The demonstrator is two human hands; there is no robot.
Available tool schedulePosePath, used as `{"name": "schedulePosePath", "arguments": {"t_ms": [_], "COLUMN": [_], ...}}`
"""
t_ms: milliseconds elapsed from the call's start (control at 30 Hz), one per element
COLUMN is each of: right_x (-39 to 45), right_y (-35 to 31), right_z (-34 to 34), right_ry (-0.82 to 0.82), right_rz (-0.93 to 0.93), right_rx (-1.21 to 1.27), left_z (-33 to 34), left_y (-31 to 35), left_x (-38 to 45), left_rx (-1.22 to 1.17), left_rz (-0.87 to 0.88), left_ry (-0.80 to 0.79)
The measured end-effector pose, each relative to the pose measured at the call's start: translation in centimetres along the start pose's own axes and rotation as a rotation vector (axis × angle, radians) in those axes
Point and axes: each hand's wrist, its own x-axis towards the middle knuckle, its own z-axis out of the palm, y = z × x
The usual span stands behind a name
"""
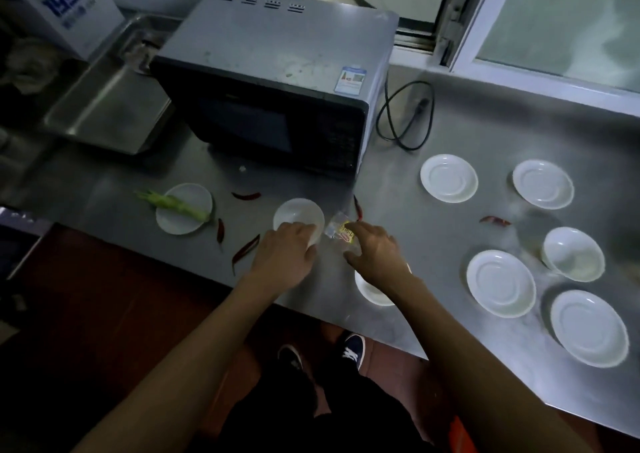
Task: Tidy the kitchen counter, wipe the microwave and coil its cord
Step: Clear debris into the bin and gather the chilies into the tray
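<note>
A grey microwave [277, 72] stands on the steel counter [467, 134], its black cord [405, 117] lying in a loose loop to its right. In front of it my left hand [284, 255] grips the near rim of a small white bowl [298, 215]. My right hand [377, 255] rests its fingertips on a clear plastic wrapper with a yellow label [341, 233], just right of the bowl. A white plate [372, 291] is partly hidden under my right wrist.
Several white plates [448, 177] and a bowl [573, 258] lie spread on the counter's right side. Dried red chillies [246, 250] are scattered near the front edge, and a plate [183, 208] holds a green vegetable. A steel tray [110, 103] and a box [62, 6] sit at the left.
</note>
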Motion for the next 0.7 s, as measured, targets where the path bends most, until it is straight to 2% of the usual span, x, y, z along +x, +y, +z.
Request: {"name": "schedulePosePath", "arguments": {"t_ms": [333,500,700], "right_x": [4.6,6.7,7.1], "right_y": [0.0,0.3,0.8], "right_z": [2.5,3.9,4.7], "right_ry": [-0.107,-0.189,-0.142], "right_rz": [0.105,0.087,0.094], "right_rx": [-0.135,-0.214,-0.179], "left_z": [1.8,1.6,1.9], "left_y": [-2.8,-4.0,-4.5], "left_x": [3.4,4.6,5.1], "left_rx": [-0.048,-0.06,-0.044], "left_rz": [0.074,0.055,0.053], "left_ry": [-0.012,-0.044,-0.066]}}
